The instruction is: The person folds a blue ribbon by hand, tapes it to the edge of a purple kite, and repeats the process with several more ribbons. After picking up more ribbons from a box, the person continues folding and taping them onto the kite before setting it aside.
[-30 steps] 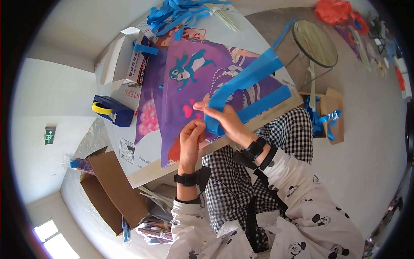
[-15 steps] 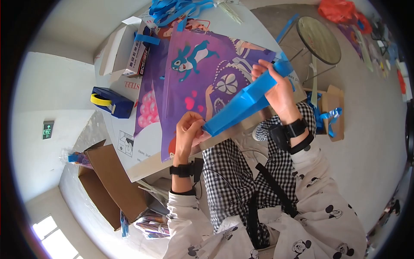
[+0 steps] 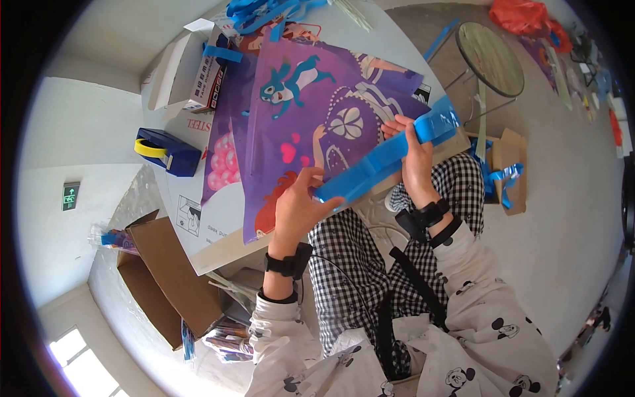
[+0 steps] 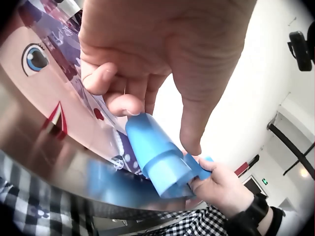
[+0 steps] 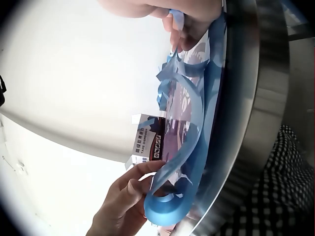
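Observation:
A wide blue plastic strip (image 3: 370,165), doubled into a long flat loop, lies slantwise along the table's near edge. Its rounded left end shows as a curl of blue film (image 5: 170,211) in the right wrist view. At that end my left hand (image 3: 297,208) has its thumb spread away from its fingers, with the loop's end (image 4: 147,135) right at the fingertips. My right hand (image 3: 415,162) pinches the strip further right, thumb on top and fingers beneath. Under and beyond both hands spreads a purple sheet (image 3: 297,122) printed with cartoon figures.
A blue tape dispenser (image 3: 175,155) and an open tape box (image 3: 205,83) stand left on the table. More blue strips (image 3: 264,16) heap at the far side. A round stool (image 3: 489,59) and a small carton (image 3: 512,172) are right; a large cardboard box (image 3: 175,271) is lower left.
My right hand has swung out to the right, drawing the strip from an open curve into a flat doubled loop. The left hand's pinch has loosened, its thumb now spread.

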Demonstrator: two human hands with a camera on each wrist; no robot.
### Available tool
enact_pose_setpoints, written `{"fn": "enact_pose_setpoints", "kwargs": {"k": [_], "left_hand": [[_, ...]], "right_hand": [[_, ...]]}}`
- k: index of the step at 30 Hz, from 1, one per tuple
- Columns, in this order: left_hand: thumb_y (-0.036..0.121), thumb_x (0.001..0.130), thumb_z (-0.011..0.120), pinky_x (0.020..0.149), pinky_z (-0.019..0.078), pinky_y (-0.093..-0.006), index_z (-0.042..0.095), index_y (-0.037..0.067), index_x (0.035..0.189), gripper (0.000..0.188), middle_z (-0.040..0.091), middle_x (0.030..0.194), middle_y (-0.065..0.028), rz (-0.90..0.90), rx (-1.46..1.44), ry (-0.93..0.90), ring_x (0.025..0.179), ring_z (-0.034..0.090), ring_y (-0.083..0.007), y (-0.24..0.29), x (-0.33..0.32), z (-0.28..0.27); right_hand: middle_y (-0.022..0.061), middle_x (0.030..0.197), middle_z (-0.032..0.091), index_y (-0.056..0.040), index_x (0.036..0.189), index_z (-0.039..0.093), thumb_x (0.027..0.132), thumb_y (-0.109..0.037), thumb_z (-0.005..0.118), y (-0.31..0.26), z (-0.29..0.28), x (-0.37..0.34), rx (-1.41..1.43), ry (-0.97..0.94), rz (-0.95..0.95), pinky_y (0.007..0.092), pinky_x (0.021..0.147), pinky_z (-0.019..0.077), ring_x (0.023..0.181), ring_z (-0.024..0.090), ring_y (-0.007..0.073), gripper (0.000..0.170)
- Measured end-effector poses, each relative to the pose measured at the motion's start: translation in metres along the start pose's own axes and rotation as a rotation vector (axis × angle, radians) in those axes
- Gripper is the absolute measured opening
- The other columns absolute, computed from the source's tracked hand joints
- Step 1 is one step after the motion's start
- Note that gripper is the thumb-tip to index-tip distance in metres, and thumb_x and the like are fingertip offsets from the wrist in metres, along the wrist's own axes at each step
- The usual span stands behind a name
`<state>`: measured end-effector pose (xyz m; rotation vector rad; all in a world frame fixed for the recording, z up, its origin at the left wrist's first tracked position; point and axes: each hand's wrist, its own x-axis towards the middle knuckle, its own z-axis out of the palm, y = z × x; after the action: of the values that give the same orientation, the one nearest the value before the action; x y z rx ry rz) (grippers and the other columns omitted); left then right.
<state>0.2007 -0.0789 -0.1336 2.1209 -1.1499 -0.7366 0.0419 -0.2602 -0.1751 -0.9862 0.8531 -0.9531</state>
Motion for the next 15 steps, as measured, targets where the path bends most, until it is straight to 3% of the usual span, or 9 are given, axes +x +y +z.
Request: {"fn": "enact_pose_setpoints", "kwargs": {"k": [4, 7, 11, 15], "left_hand": [[0.031, 0.059, 0.092, 0.078, 0.0485, -0.0385, 0.058, 0.007, 0.126, 0.079, 0.065, 0.091, -0.0083, 0.28, 0.395, 0.144, 0.084, 0.06, -0.0242, 0.028, -0.008, 0.011], [0.029, 0.061, 0.091, 0.085, 0.0467, -0.0404, 0.06, 0.009, 0.125, 0.073, 0.062, 0.091, -0.0071, 0.222, 0.348, 0.235, 0.091, 0.059, -0.026, 0.021, -0.01, 0.024], [0.021, 0.071, 0.085, 0.085, 0.0469, -0.0397, 0.065, 0.01, 0.118, 0.053, 0.064, 0.091, -0.0071, 0.092, 0.25, 0.402, 0.089, 0.059, -0.026, -0.001, -0.004, 0.021], [0.015, 0.073, 0.08, 0.088, 0.0459, -0.0401, 0.065, 0.01, 0.118, 0.048, 0.064, 0.093, -0.0068, 0.073, 0.275, 0.398, 0.091, 0.059, -0.0261, -0.012, 0.0, 0.018]], "right_hand": [[0.0209, 0.115, 0.066, 0.0075, 0.124, 0.055, 0.109, -0.025, 0.038, -0.006, 0.005, 0.005, 0.064, 0.021, -0.004, 0.0378, 0.093, 0.0542, 0.105, 0.067, 0.0277, 0.04], [0.0204, 0.115, 0.066, 0.0076, 0.124, 0.055, 0.109, -0.026, 0.039, -0.01, 0.009, 0.007, 0.09, 0.014, 0.002, 0.0381, 0.093, 0.0541, 0.105, 0.067, 0.0276, 0.04], [0.0201, 0.114, 0.066, 0.0067, 0.124, 0.055, 0.108, -0.025, 0.042, -0.012, 0.003, 0.009, 0.084, -0.003, -0.02, 0.0387, 0.093, 0.0544, 0.106, 0.066, 0.0282, 0.038], [0.02, 0.113, 0.066, 0.0064, 0.124, 0.056, 0.107, -0.023, 0.045, -0.002, -0.003, 0.007, 0.06, -0.025, -0.037, 0.0383, 0.09, 0.0559, 0.104, 0.067, 0.0284, 0.035]]}}
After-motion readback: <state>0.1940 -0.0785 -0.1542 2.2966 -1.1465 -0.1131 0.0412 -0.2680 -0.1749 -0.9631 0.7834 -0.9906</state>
